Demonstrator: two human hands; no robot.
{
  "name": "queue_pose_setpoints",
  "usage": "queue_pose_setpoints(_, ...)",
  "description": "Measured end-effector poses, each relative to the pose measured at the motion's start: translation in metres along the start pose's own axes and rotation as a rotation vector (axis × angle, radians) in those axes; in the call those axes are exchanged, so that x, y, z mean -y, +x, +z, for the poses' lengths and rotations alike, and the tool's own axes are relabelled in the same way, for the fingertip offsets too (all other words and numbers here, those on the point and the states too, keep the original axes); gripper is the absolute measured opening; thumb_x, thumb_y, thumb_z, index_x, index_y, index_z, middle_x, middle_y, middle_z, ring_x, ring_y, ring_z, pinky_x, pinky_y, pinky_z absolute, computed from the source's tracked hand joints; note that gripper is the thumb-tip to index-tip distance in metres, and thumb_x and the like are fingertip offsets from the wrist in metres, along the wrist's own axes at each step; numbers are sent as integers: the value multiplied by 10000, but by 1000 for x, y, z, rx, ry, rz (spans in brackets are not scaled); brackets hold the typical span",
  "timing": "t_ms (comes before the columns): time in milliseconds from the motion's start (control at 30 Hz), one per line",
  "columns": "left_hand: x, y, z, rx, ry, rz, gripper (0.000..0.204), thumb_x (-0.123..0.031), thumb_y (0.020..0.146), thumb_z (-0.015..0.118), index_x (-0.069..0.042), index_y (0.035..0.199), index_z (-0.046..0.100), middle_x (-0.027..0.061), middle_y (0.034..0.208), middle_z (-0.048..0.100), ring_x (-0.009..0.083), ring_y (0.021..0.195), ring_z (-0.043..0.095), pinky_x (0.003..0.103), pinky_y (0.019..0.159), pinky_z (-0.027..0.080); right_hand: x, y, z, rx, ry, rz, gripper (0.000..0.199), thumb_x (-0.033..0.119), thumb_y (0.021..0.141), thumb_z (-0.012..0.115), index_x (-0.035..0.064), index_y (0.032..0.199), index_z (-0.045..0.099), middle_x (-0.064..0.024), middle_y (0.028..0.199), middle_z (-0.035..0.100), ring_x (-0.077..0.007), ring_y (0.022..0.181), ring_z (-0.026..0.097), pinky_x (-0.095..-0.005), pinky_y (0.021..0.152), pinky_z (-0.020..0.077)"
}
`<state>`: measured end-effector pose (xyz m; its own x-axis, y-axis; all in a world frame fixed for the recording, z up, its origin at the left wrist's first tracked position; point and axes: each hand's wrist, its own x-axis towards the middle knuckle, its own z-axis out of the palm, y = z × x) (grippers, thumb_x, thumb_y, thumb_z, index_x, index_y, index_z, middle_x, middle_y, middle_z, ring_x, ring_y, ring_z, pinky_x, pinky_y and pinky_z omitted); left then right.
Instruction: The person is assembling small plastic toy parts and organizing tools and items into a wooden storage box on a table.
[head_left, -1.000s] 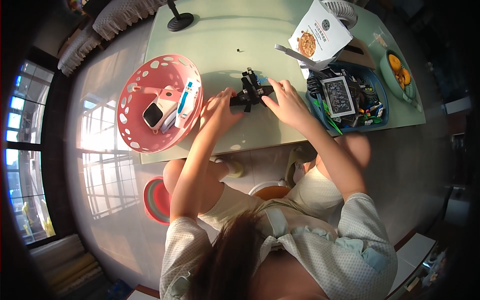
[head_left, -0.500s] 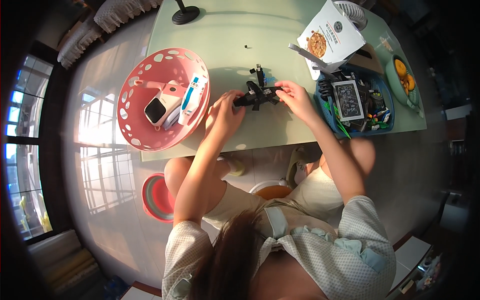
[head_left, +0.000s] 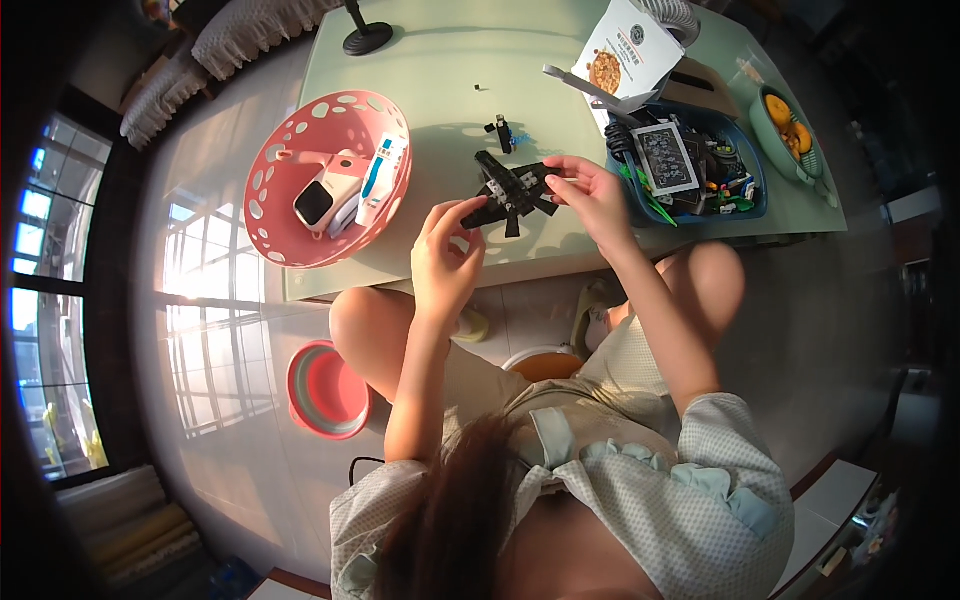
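Black winged model of small plastic bricks (head_left: pixel 512 190) is held to the right of the pink plastic basket with cut-out holes (head_left: pixel 268 236), over the smooth pale-green worktop (head_left: pixel 440 65). Judged risk: a wing could snap off if the two end grips twist or pull unevenly; the small upright black block piece (head_left: pixel 504 136), also right of the basket, could topple if the model nudges it. Left hand (head_left: pixel 445 258): thumb and fingers narrowed around the basket-side wing end. Right hand (head_left: pixel 598 198): fingertips pinching the wing tip farther from the basket.
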<state>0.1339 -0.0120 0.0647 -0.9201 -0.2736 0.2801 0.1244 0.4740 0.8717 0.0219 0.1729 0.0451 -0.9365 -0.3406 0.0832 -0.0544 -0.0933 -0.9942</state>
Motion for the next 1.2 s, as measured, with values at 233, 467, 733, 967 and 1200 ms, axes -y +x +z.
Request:
queue_pose_setpoints(233, -27, -14, -21, -14, -124, 14, 331, 30, 843, 582, -44, 1158, 653, 38, 1153, 611, 73, 811, 584, 181, 644, 472, 37, -36, 14, 28, 140, -84, 315, 22, 880, 620, -14, 1191, 589, -47, 1011, 592, -55, 783, 621, -216, 737, 551)
queue_pose_setpoints(467, -55, 5, 7, 41, -226, 8, 329, 52, 875, 568, -38, 1188, 614, 39, 1151, 643, 66, 773, 619, 186, 646, 478, 73, -48, -29, 79, 136, 4, 344, 40, 894, 589, 13, 1237, 583, -41, 1009, 637, -80, 834, 630, -222, 778, 535)
queue_pose_setpoints(733, -122, 81, 97, 330, -112, 224, 288, 51, 847, 566, -28, 1114, 643, 44, 1074, 620, 91, 771, 632, 214, 654, 494, 99, -47, -135, -169, 75, -130, 367, 69, 889, 599, 19, 1252, 584, -48, 1005, 655, -91, 824, 643, -214, 760, 529)
queue_pose_setpoints(967, -172, 152, 195, 566, 247, 454, 374, -26, 801, 639, -130, 1154, 571, 102, 1035, 670, 245, 800, 677, 341, 706, 524, 102, -48, -223, -443, 8, -173, 355, 33, 899, 598, -14, 1251, 584, -60, 955, 646, -108, 837, 635, -231, 767, 530)
queue_pose_setpoints(1200, -155, 200, 253, 778, 142, 448, 464, -25, 830, 615, -76, 1281, 521, 154, 1116, 651, 259, 900, 672, 352, 800, 540, 93, -30, -254, -512, -113, -252, 335, 20, 917, 596, -18, 1250, 585, -56, 1082, 645, -76, 872, 623, -233, 805, 526)
